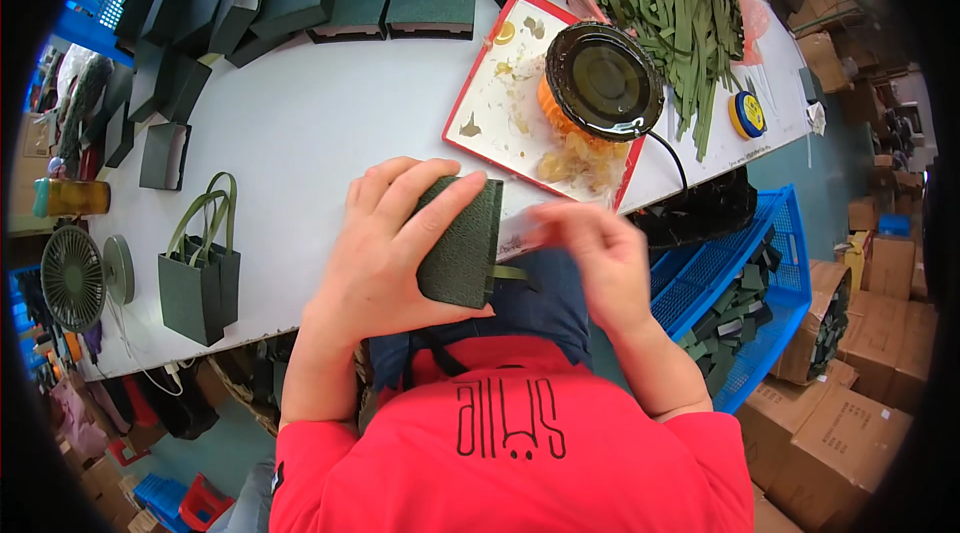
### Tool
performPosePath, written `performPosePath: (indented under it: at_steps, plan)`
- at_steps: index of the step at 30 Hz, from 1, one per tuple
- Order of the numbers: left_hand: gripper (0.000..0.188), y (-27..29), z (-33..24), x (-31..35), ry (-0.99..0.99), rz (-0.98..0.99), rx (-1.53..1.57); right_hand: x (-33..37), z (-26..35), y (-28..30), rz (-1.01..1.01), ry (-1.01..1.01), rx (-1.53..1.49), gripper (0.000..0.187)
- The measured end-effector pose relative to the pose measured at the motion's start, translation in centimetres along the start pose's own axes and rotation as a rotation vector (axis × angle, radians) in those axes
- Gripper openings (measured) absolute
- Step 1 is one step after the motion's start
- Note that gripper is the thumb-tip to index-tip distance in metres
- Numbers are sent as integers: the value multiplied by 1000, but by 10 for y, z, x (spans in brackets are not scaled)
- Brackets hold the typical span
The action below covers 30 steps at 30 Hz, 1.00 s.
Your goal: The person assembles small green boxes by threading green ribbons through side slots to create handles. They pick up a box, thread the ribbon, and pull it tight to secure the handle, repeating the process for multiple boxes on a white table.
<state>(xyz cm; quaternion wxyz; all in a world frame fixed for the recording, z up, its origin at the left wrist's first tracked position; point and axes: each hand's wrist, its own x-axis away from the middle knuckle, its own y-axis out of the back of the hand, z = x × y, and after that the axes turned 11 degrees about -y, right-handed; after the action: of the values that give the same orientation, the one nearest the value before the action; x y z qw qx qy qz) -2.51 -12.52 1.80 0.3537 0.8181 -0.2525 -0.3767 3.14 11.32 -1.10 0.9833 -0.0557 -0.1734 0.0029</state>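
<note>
My left hand (pixel 385 238) is wrapped round a small dark green box (pixel 461 245), its fingers over the top and the thumb along the lower edge. The box is tilted above the table's front edge, with its textured face up. A short green ribbon end (pixel 510 274) sticks out at its right side. Beside that side is my right hand (pixel 598 251), fingers curled toward the box. Motion smears its fingertips, so I cannot tell whether they hold anything; a pale blurred patch shows next to them. At the left stands a finished-looking green gift bag (pixel 200 288) with two ribbon handles.
A round black pan of glossy liquid (pixel 604 80) sits on a stained, red-rimmed tray (pixel 480 98). Behind are green boxes (pixel 430 3) and a pink bag of green ribbons (pixel 660 8). A fan (pixel 73 278) stands left; a blue crate (pixel 790 263) is right.
</note>
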Motion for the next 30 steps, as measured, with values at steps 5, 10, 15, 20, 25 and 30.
performPosePath:
  at_steps: [5,10,15,20,25,30]
  plan:
    - [99,1,4,1,3,-47,1,29,-6,16,-132,446,64,14]
    - [103,-5,5,-3,-34,-126,16,45,0,10,646,-432,35,34]
    - [104,-12,-7,-7,-58,-73,83,39,-22,-11,321,-444,-584,49]
    - [101,-5,-9,7,23,-20,81,37,-21,21,-62,-218,-947,36]
    - [103,-7,-4,25,63,-10,74,31,-10,44,-262,-122,-932,31]
    - [101,-8,-5,29,84,4,76,18,-10,46,-247,4,-843,21]
